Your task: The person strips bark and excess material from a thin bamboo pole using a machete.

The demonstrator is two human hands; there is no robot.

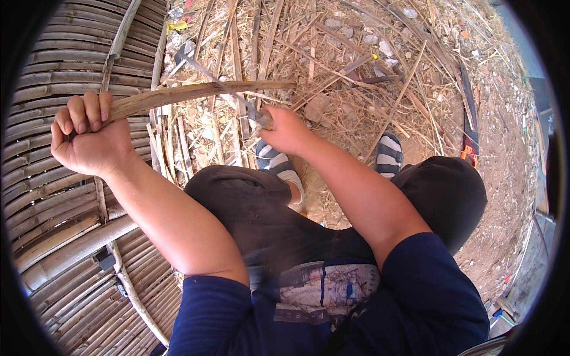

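My left hand (pixel 89 127) is closed around the left end of a long, slightly curved split bamboo strip (pixel 178 94), which reaches out to the right over the ground. In front of my knees, my right hand (pixel 285 127) grips the handle of a long, narrow-bladed knife (pixel 202 70). Its grey blade points up and to the left and crosses the strip near the middle. Whether the edge bites into the bamboo cannot be made out.
A bamboo slat wall or platform (pixel 53 107) runs along my left. Split bamboo pieces (pixel 270 38), straw and stones litter the ground. My sandalled feet (pixel 389 154) stand apart. At the right lies a long dark tool with an orange-red handle (pixel 469 153).
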